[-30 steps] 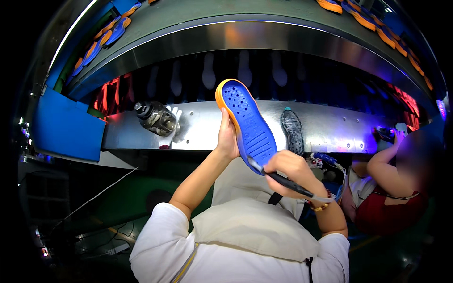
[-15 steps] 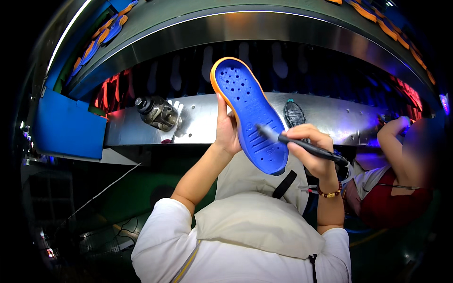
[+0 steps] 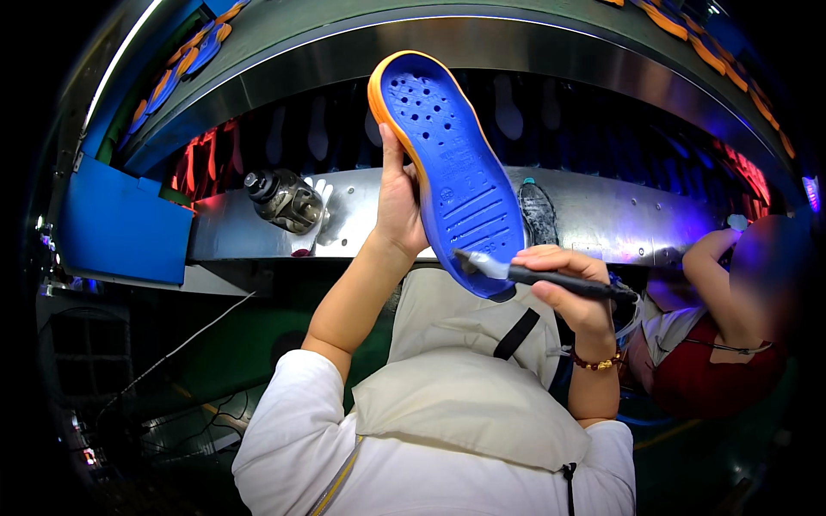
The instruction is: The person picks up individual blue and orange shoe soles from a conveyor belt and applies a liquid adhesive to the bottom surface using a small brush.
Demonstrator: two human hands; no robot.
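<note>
While the left hand (image 3: 402, 206) grips the blue-and-orange shoe sole (image 3: 460, 181) by its left edge, up before the metal ledge (image 3: 602, 219), the right hand (image 3: 585, 305) has its fingers wrapped around 1 black-handled brush (image 3: 525, 275), tip right at the sole's lower end!

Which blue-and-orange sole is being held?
The central sole, gripped in the left hand; no hand touches the other soles, seen farther off at upper left and upper right.
</note>
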